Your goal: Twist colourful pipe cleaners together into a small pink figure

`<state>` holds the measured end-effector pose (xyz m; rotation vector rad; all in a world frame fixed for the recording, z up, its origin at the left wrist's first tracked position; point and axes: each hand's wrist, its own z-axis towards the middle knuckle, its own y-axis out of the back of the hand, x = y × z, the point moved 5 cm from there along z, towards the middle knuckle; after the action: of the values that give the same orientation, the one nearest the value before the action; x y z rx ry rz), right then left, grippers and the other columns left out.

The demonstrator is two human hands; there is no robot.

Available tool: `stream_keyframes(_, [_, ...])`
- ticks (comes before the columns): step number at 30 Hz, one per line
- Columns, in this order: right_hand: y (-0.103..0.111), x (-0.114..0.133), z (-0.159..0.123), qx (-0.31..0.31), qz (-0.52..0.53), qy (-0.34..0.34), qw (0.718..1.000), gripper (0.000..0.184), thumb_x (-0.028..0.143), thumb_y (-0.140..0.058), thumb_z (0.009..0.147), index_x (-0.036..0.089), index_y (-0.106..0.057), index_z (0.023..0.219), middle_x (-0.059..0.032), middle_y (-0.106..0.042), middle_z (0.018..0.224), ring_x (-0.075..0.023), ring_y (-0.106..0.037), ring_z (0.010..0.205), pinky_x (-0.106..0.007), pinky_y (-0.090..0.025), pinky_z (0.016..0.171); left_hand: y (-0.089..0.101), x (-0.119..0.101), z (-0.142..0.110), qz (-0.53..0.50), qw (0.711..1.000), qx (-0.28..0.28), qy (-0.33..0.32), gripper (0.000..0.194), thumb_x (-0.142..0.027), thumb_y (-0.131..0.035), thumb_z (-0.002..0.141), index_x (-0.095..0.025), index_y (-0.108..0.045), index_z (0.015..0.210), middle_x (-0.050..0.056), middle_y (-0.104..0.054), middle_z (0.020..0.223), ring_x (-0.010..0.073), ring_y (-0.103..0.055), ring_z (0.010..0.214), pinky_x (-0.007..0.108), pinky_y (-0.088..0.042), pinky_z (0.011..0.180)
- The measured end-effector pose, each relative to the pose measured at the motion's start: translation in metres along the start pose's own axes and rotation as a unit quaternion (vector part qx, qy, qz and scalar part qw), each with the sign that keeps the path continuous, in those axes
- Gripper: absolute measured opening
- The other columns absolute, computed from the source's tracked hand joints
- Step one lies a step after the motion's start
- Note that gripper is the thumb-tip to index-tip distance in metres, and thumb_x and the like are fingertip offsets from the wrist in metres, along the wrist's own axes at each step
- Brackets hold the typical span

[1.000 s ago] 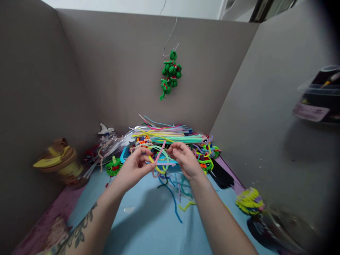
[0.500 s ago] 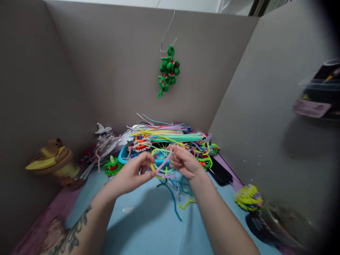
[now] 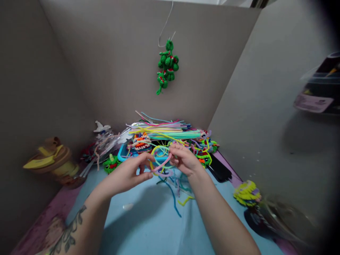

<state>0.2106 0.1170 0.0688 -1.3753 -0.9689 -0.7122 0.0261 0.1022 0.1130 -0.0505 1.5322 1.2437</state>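
Between my hands, above the light blue cloth, is a loose bundle of bent pipe cleaners (image 3: 162, 166) in pink, yellow, mint and lilac, curled into loops. My left hand (image 3: 134, 171) pinches its left side with thumb and fingertips. On the other side, my right hand (image 3: 183, 158) is closed on the pink pipe cleaner near the top of the loops. Loose blue, teal and yellow pieces lie on the cloth below; one is a dark blue strand (image 3: 174, 202).
Behind the hands, a blue tray (image 3: 120, 153) holds craft pieces, with a pile of straight pipe cleaners (image 3: 170, 131) above. A black phone (image 3: 220, 169) lies right, a yellow-green fuzzy piece (image 3: 247, 193) nearer. Green figures (image 3: 167, 67) hang from a wire on the grey wall.
The pink strand is bent a little differently between my hands, and the lilac one now curls into a rounder loop. The view has shifted slightly downward.
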Motion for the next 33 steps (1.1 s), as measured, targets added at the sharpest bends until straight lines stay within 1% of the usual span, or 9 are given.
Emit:
stream_keyframes(3, [0.006, 0.001, 0.000, -0.010, -0.016, 0.002, 1.000, 0.031, 0.032, -0.079, 0.057, 0.017, -0.052, 0.059, 0.0055, -0.053, 0.046, -0.0032, -0.035, 0.036, -0.018, -0.022, 0.039, 0.014, 0.008, -0.003, -0.067, 0.996, -0.056, 0.031, 0.042, -0.035, -0.064, 0.080, -0.025, -0.057, 0.120, 0.009, -0.069, 0.109, 0.0184, -0.066, 0.076, 0.027, -0.052, 0.064])
stream_keyframes(7, [0.001, 0.000, -0.004, 0.035, -0.092, -0.009, 0.995, 0.031, 0.035, -0.079, 0.058, 0.016, -0.054, 0.057, 0.0050, -0.053, 0.043, -0.0041, -0.037, 0.037, -0.018, -0.024, 0.039, 0.021, 0.006, -0.001, -0.070, 0.980, -0.181, 0.048, 0.029, -0.036, -0.062, 0.080, -0.022, -0.069, 0.105, 0.008, -0.071, 0.109, 0.0246, -0.065, 0.102, 0.032, -0.052, 0.083])
stream_keyframes(9, [-0.009, -0.001, -0.009, 0.077, -0.150, -0.009, 0.986, 0.030, 0.037, -0.077, 0.061, 0.016, -0.055, 0.058, 0.0045, -0.054, 0.044, -0.0047, -0.038, 0.038, -0.018, -0.026, 0.040, 0.010, 0.001, 0.004, -0.041, 0.984, -0.168, 0.052, 0.026, -0.036, -0.063, 0.079, -0.021, -0.072, 0.099, 0.007, -0.073, 0.104, 0.0249, -0.065, 0.098, 0.034, -0.051, 0.086])
stream_keyframes(11, [-0.019, -0.002, -0.013, 0.105, -0.199, -0.001, 0.974, 0.028, 0.037, -0.075, 0.065, 0.016, -0.057, 0.060, 0.0039, -0.056, 0.047, -0.0051, -0.039, 0.041, -0.019, -0.027, 0.042, -0.006, -0.003, 0.011, -0.041, 0.991, -0.121, 0.042, 0.023, -0.035, -0.061, 0.080, -0.021, -0.073, 0.094, 0.006, -0.074, 0.097, 0.0238, -0.067, 0.091, 0.034, -0.051, 0.084])
stream_keyframes(15, [-0.028, -0.001, -0.016, 0.096, -0.229, 0.026, 0.968, 0.028, 0.039, -0.074, 0.066, 0.016, -0.058, 0.063, 0.0061, -0.052, 0.048, -0.0057, -0.040, 0.043, -0.019, -0.028, 0.043, -0.028, 0.001, 0.017, -0.102, 0.992, -0.032, 0.068, 0.027, -0.039, -0.056, 0.082, -0.018, -0.071, 0.075, 0.004, -0.073, 0.073, 0.0196, -0.066, 0.071, 0.027, -0.052, 0.064])
stream_keyframes(18, [-0.024, 0.001, -0.013, 0.067, -0.209, 0.040, 0.975, 0.029, 0.041, -0.075, 0.064, 0.016, -0.060, 0.067, 0.0054, -0.054, 0.051, -0.0068, -0.044, 0.045, -0.020, -0.032, 0.045, -0.027, 0.007, 0.018, -0.144, 0.984, -0.052, 0.087, 0.029, -0.040, -0.057, 0.080, -0.017, -0.068, 0.069, 0.004, -0.071, 0.067, 0.0183, -0.065, 0.065, 0.026, -0.051, 0.060])
stream_keyframes(22, [-0.018, 0.001, -0.008, 0.066, -0.200, 0.044, 0.977, 0.029, 0.041, -0.075, 0.065, 0.016, -0.060, 0.067, 0.0032, -0.059, 0.054, -0.0082, -0.049, 0.048, -0.022, -0.037, 0.050, -0.022, 0.008, 0.019, -0.162, 0.980, -0.084, 0.079, 0.028, -0.041, -0.059, 0.078, -0.017, -0.068, 0.067, 0.005, -0.071, 0.069, 0.0191, -0.066, 0.068, 0.029, -0.052, 0.064])
stream_keyframes(29, [-0.017, -0.003, -0.007, 0.042, -0.197, 0.039, 0.979, 0.027, 0.038, -0.075, 0.064, 0.016, -0.061, 0.069, 0.0044, -0.057, 0.053, -0.0076, -0.048, 0.047, -0.021, -0.035, 0.049, -0.027, 0.009, 0.019, -0.167, 0.980, -0.062, 0.084, 0.029, -0.042, -0.057, 0.081, -0.016, -0.068, 0.073, 0.007, -0.072, 0.074, 0.0193, -0.066, 0.072, 0.029, -0.050, 0.067])
stream_keyframes(33, [-0.021, -0.003, -0.010, 0.025, -0.209, 0.058, 0.976, 0.023, 0.032, -0.075, 0.064, 0.017, -0.061, 0.075, 0.0046, -0.060, 0.057, -0.0094, -0.053, 0.052, -0.022, -0.039, 0.052, -0.034, 0.012, 0.020, -0.236, 0.966, -0.042, 0.099, 0.033, -0.046, -0.058, 0.080, -0.016, -0.064, 0.069, 0.007, -0.070, 0.070, 0.0181, -0.065, 0.069, 0.030, -0.051, 0.068])
